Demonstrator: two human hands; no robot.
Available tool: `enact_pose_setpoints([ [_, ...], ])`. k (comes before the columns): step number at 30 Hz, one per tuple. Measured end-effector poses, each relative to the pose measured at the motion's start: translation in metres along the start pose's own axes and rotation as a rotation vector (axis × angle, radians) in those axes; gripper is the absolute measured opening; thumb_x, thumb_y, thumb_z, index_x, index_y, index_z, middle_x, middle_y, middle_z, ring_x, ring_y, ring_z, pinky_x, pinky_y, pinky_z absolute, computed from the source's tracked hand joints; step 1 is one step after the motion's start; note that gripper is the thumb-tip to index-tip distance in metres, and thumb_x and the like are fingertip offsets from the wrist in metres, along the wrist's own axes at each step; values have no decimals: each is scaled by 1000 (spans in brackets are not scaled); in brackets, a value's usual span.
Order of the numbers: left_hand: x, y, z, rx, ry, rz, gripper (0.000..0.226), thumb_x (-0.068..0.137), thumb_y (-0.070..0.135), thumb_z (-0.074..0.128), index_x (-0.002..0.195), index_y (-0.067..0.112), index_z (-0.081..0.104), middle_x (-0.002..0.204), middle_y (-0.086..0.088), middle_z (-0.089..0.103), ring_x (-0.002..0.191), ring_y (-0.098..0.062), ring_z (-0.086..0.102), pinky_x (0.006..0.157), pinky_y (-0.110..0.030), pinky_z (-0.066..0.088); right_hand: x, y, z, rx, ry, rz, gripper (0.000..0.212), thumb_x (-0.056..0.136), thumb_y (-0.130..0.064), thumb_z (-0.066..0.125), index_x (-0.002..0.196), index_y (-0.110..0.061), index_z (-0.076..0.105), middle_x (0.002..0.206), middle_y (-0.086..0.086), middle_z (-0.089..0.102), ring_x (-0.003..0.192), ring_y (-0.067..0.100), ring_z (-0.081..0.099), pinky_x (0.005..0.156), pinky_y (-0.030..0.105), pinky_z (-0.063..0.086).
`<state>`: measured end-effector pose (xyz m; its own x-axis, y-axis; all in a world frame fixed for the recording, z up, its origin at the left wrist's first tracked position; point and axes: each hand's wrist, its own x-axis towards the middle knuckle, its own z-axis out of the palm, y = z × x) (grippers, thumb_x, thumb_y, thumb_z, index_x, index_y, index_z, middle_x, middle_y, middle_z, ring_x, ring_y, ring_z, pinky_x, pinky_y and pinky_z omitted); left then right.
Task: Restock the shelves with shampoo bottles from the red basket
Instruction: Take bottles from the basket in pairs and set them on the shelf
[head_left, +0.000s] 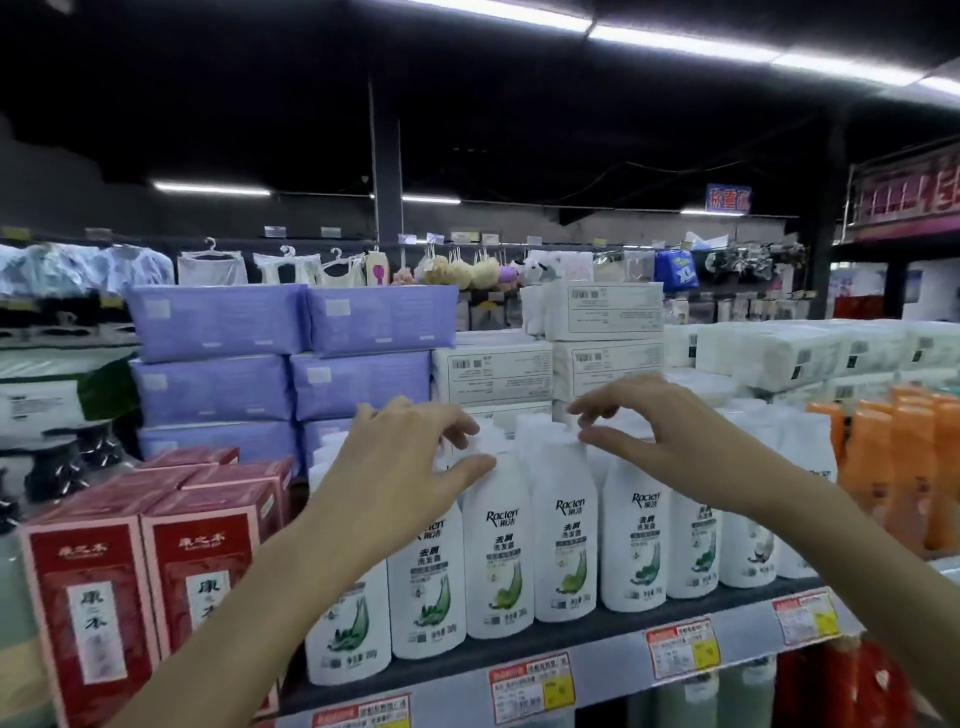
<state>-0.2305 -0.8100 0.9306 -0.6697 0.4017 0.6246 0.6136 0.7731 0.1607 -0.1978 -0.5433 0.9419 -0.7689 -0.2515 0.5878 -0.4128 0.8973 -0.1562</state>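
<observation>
Both arms reach up over the shelf (545, 647). Right of the red boxes (208, 561), my left hand (410, 462) curls its fingers over a bottle (497, 561) top, thumb on its shoulder. Further right, the right hand (670, 431) has narrow fingers at another cap; I cannot tell if it grips.

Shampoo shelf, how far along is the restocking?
Done: a row of white shampoo bottles stands upright on the shelf. In hand: the left hand grips one bottle's top; the right hand is at a neighbour's. Left: unclear, basket out of view.
</observation>
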Motion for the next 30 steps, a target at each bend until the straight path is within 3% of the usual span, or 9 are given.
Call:
enact_pose_setpoints([
  [4, 3, -3, 5, 31, -28, -7, 39, 89, 65, 55, 119, 42, 60, 99, 28, 63, 101, 2, 48, 100, -31, 34, 7, 7, 6, -136, -66, -96, 43, 89, -65, 43, 122, -41, 60, 108, -30, 58, 111, -5, 41, 106, 26, 30],
  [9, 8, 0, 5, 55, -17, 1, 42, 86, 68, 56, 119, 43, 60, 95, 31, 60, 99, 7, 45, 92, -23, 30, 16, 16, 2, -126, -76, -200, 48, 84, -73, 34, 115, -45, 59, 103, -33, 54, 110, -7, 39, 100, 5, 14],
  [13, 12, 7, 6, 23, -56, -26, 39, 84, 66, 60, 115, 41, 64, 90, 33, 53, 96, 15, 47, 91, -17, 35, 19, 21, 3, -91, -99, -247, 45, 86, -70, 41, 119, -45, 58, 106, -30, 54, 106, -12, 36, 95, -2, 14],
  [16, 15, 9, 7, -6, -100, -59, 44, 82, 66, 62, 116, 39, 66, 93, 27, 63, 91, 8, 58, 92, -22, 44, 22, 22, 5, -79, -105, -256, 40, 89, -67, 45, 119, -44, 57, 105, -27, 56, 105, -8, 41, 95, 3, 17],
  [20, 19, 11, 9, -21, -120, -82, 40, 82, 60, 67, 113, 35, 69, 93, 21, 68, 91, 7, 62, 76, -5, 42, 27, 23, 8, -58, -93, -262, 38, 89, -65, 50, 116, -40, 60, 96, -27, 55, 99, -4, 47, 97, 16, 20],
  [26, 21, 13, 9, -67, -95, -112, 30, 81, 52, 72, 105, 34, 73, 88, 18, 72, 91, 7, 64, 82, -13, 45, 38, 25, 7, -2, -131, -290, 35, 90, -57, 58, 114, -33, 67, 90, -23, 58, 94, -4, 49, 101, 20, 23],
  [30, 23, 12, 14, -100, -87, -131, 31, 78, 54, 72, 104, 36, 73, 87, 19, 73, 87, 10, 65, 73, -5, 42, 38, 29, 6, 4, -130, -297, 31, 91, -54, 59, 110, -31, 67, 89, -19, 60, 93, -4, 49, 104, 25, 24],
])
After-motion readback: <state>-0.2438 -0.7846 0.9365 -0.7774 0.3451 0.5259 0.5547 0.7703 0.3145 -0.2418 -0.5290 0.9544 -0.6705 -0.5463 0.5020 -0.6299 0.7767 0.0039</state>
